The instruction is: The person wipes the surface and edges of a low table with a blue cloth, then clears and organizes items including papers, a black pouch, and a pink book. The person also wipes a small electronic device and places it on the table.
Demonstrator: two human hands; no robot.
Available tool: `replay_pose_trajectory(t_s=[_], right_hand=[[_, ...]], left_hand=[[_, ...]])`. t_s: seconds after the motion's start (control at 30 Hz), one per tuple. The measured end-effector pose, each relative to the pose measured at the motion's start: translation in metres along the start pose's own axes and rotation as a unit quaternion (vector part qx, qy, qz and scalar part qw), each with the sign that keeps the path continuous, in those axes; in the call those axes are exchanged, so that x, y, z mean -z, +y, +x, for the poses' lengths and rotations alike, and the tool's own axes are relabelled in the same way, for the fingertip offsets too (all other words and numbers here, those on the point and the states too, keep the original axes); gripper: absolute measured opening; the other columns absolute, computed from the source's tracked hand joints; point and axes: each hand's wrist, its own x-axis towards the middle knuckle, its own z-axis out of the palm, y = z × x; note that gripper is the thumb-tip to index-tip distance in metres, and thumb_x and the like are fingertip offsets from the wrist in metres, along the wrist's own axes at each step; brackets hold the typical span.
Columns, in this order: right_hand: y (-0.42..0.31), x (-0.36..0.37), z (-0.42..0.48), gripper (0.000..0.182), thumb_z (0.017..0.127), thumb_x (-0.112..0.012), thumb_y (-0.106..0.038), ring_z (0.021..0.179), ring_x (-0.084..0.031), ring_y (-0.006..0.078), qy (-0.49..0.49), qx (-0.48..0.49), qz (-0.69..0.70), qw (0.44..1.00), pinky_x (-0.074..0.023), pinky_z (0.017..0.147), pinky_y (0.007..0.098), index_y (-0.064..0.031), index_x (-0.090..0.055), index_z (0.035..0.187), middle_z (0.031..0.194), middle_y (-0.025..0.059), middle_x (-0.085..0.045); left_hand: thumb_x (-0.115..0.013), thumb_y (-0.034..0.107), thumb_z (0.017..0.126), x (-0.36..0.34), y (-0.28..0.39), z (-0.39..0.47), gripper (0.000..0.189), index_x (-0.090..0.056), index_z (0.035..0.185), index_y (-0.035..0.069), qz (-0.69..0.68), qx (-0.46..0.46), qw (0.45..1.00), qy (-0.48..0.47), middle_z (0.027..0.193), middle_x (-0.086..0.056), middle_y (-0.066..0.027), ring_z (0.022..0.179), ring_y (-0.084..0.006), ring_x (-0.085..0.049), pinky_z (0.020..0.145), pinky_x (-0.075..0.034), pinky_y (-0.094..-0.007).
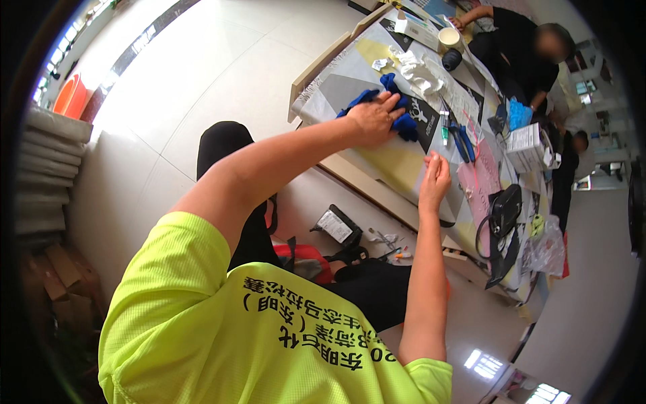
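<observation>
My left hand (376,120) lies palm down with its fingers slightly apart on a dark blue piece of cloth (405,127). Parts of the cloth show between and around the fingers; the rest is hidden under the palm. Over the near edge of the table, my right hand (436,177) is raised with thumb and fingertips drawn together. Whether something thin is pinched there cannot be made out. Beyond it lie blue-handled pliers (462,141) and a small green and white tube (444,129). A patterned grey, yellow and black tablecloth (361,154) covers the table.
Crumpled white fabric (416,70), a black thread spool (452,59) and a pale cup (449,38) stand farther back. A person (520,55) sits across the table. Rightward are a white box (525,146) and a black bag (505,207). A labelled black package (338,225) lies on the floor.
</observation>
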Motion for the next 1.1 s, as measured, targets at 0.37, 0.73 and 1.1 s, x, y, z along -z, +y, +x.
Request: replay_pose_trajectory(t_s=[0.37, 0.73, 1.1], right_hand=[[-0.015, -0.005, -0.006, 0.028, 0.096, -0.045, -0.021, 0.078, -0.059, 0.0158, -0.022, -0.008, -0.053, 0.998, -0.0481, 0.074, 0.0280, 0.0031, -0.059, 0.101, 0.082, 0.0100, -0.062], [-0.017, -0.006, 0.000, 0.028, 0.096, -0.044, -0.021, 0.082, -0.057, 0.0166, -0.052, -0.030, -0.129, 0.990, -0.0445, 0.076, 0.0292, 0.0027, -0.057, 0.105, 0.088, 0.0101, -0.061], [-0.058, -0.118, 0.074, 0.051, 0.091, -0.049, -0.027, 0.128, -0.032, 0.0355, -0.241, 0.216, -0.278, 0.905, -0.0246, 0.105, 0.0439, 0.0022, -0.038, 0.132, 0.135, 0.0215, -0.038]], left_hand=[[-0.062, 0.030, 0.082, 0.019, -0.045, -0.033, 0.036, -0.060, 0.108, 0.005, -0.092, -0.044, 0.991, 0.086, 0.128, -0.049, -0.0171, 0.116, -0.0293, -0.048, 0.096, -0.038, -0.0386], [-0.039, 0.057, 0.091, 0.081, -0.193, -0.066, 0.059, -0.055, 0.111, 0.004, -0.593, 0.245, 0.742, 0.196, 0.095, -0.063, -0.0135, 0.086, -0.0261, -0.061, 0.080, -0.046, -0.0413], [-0.048, 0.012, 0.085, -0.008, -0.169, -0.020, 0.061, -0.024, 0.141, 0.005, -0.159, 0.226, 0.960, 0.045, 0.128, -0.037, -0.0328, 0.101, -0.0415, -0.056, 0.086, -0.047, -0.0418]])
